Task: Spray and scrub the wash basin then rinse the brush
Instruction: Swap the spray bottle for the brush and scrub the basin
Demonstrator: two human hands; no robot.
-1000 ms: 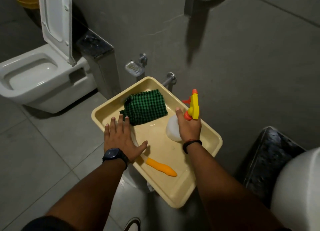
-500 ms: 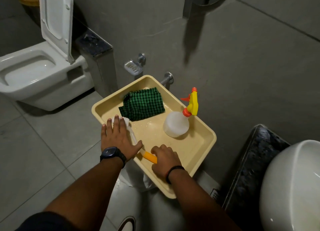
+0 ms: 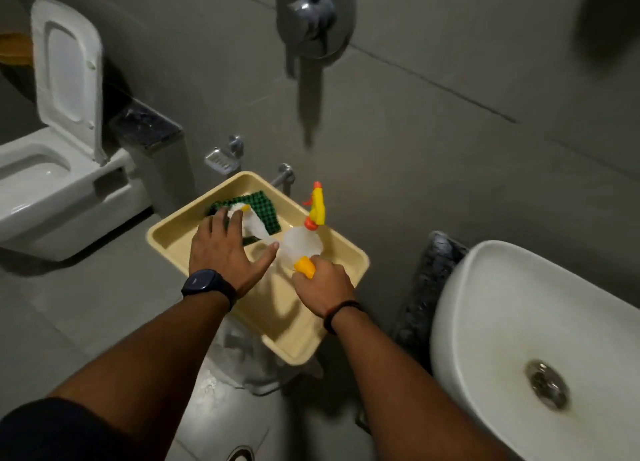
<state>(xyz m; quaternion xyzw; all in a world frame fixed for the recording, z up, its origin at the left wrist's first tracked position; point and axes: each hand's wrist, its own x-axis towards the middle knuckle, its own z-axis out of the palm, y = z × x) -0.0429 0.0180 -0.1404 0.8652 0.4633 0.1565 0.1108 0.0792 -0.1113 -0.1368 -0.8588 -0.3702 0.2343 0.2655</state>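
Observation:
A beige tray (image 3: 162,234) holds a green checked cloth (image 3: 268,209), a translucent spray bottle (image 3: 301,247) with a yellow and orange trigger head, and a brush. My right hand (image 3: 323,287) is closed around the brush's orange handle (image 3: 304,266), which points up and away from me. The brush's white end (image 3: 256,226) runs toward the cloth. My left hand (image 3: 225,249) lies flat, fingers spread, with its fingertips on that white end. The white wash basin (image 3: 512,322) with its metal drain (image 3: 547,384) is at the lower right.
An open toilet (image 3: 52,183) stands at the left. A wall mixer (image 3: 311,14) hangs above, with a soap dish (image 3: 220,159) and a tap (image 3: 285,176) behind the tray. A dark stone ledge (image 3: 426,287) borders the basin. The tray rests on something white (image 3: 242,356).
My right hand let go of the spray bottle, dropped to the orange handle and closed on it, raising it. My left hand slid toward the cloth. The view swung right, showing the basin.

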